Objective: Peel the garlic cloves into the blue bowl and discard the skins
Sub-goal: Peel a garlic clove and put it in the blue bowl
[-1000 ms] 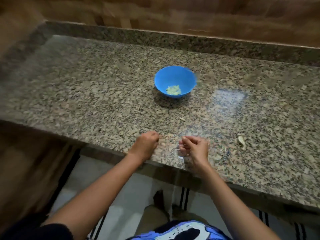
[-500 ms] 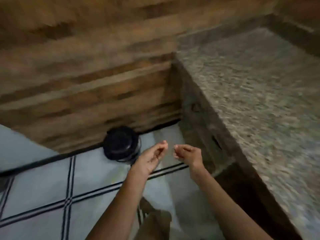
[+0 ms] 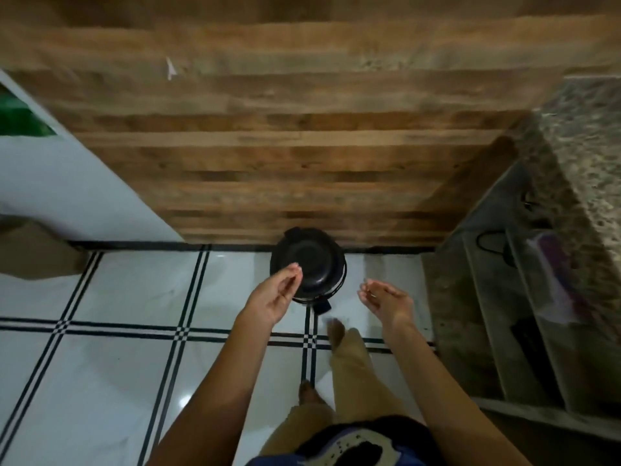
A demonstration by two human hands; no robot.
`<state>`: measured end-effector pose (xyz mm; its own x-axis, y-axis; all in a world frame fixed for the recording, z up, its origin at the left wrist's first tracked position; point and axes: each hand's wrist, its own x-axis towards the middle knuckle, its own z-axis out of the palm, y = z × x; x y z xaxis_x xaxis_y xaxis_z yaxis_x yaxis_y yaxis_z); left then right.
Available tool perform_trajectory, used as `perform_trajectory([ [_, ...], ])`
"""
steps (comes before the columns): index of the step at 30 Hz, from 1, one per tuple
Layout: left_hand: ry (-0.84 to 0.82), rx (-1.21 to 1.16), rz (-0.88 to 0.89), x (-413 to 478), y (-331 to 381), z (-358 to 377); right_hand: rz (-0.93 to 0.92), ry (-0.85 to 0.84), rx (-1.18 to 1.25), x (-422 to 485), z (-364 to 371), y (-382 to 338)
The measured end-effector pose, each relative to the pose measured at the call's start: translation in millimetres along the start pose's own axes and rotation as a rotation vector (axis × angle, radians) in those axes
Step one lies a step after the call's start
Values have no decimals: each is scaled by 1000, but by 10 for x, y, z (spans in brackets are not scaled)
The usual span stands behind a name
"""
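Observation:
A round black pedal bin [image 3: 314, 264] stands on the floor against the wood-panelled wall, its lid down. My left hand [image 3: 272, 297] hovers over the bin's left edge, thumb and fingertips pinched together on thin garlic skins, which barely show. My right hand [image 3: 386, 299] hangs to the right of the bin, palm turned inward, fingers loosely curled, with nothing visible in it. The blue bowl and the cloves are out of view.
The granite counter [image 3: 591, 136] runs along the right edge, with open shelves [image 3: 524, 297] holding cables and dark items below it. My foot [image 3: 334, 327] is beside the bin's pedal [image 3: 322, 307]. White tiles with black lines [image 3: 134, 331] cover the floor.
I have turned left from the counter and the blue bowl to face the floor bin. Both hands left the counter edge and now hang over and beside the bin, spread further apart.

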<state>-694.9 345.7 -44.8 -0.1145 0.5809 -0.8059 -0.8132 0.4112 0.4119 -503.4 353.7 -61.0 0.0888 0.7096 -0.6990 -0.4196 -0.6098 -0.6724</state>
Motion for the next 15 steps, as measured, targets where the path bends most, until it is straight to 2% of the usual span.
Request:
perform_trajectory([
  [6,20,-98,1,314,336,-42,63,-42,-76,441,419,49],
  [15,92,-41,-38,971,371,-187,145,14,-161,852,607,235],
])
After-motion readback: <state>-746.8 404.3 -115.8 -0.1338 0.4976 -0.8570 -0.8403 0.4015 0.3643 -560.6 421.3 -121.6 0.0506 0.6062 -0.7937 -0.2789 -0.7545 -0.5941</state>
